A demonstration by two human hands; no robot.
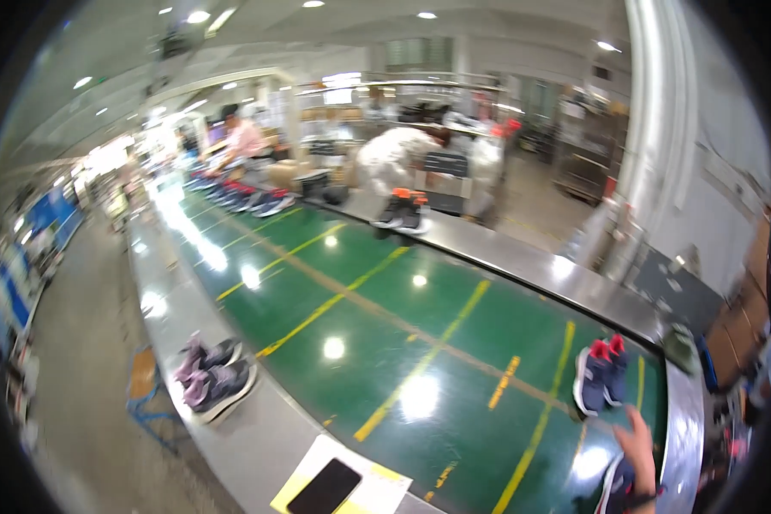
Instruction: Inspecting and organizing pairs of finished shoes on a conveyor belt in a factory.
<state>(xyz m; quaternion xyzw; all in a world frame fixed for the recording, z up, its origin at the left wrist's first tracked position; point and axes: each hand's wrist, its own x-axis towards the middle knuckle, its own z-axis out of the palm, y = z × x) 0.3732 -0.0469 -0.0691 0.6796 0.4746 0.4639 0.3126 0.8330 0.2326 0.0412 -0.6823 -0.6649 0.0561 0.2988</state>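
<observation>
At far left, stool (142,374) with blue legs, beside left rail (270,428). On that rail, grey-purple shoes (218,381), well apart from any visible hand. Left hand: out of sight, so cannot tell grip. Farther up the line, row of shoes (240,197), with co-worker in pink (247,141) behind. Back down on left rail, black phone (324,487) on top of paper (317,458). Toward middle, co-worker in white (394,158), bent over beyond far rail (505,253); on that rail, dark shoes (401,210) with orange. Then yellow-striped green belt (463,385). Near right end of belt, navy shoes (595,379), side by side, upright, with red at far end. Lower down, near shoe (612,488), also navy, partly behind forearm (645,471) and close to lower edge; cannot tell whether touching. Just right of that, right hand (638,441), palm side unclear. Seen with spread fingers and nothing visible in grasp; reads as empty, but too blurred for finer pose. Key relation: navy shoes just beyond fingertips, up and slightly left, seemingly apart; long axis near to far, roughly in line with forearm, not crosswise. Right hand nearest. At far right, end rail (681,428).
</observation>
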